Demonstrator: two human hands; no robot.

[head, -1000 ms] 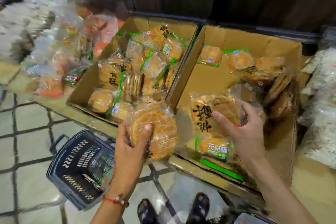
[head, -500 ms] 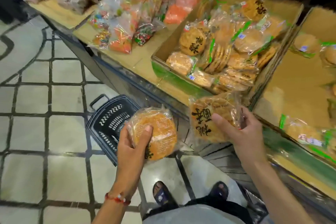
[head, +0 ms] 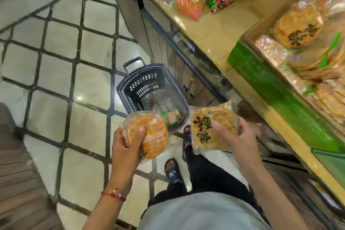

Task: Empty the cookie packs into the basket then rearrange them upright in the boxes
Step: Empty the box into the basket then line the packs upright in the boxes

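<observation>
Stretching across the left, the tiled floor (head: 74, 80) lies open around the basket (head: 143, 80), which stands beside the shelf base (head: 164, 43) with one small pack (head: 172, 116) inside. Over its near rim the left hand (head: 125, 147) curls round a round cookie pack (head: 151, 136). The right hand (head: 237, 140) pinches a printed pack (head: 211, 127). Farther right, the box (head: 261, 73) of blurred packs is cut off by the frame.

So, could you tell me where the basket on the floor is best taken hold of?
Probably grip the basket by the looped handle standing up at its far end, coming from above on the open-floor side; the counter front crowds its other side.
</observation>
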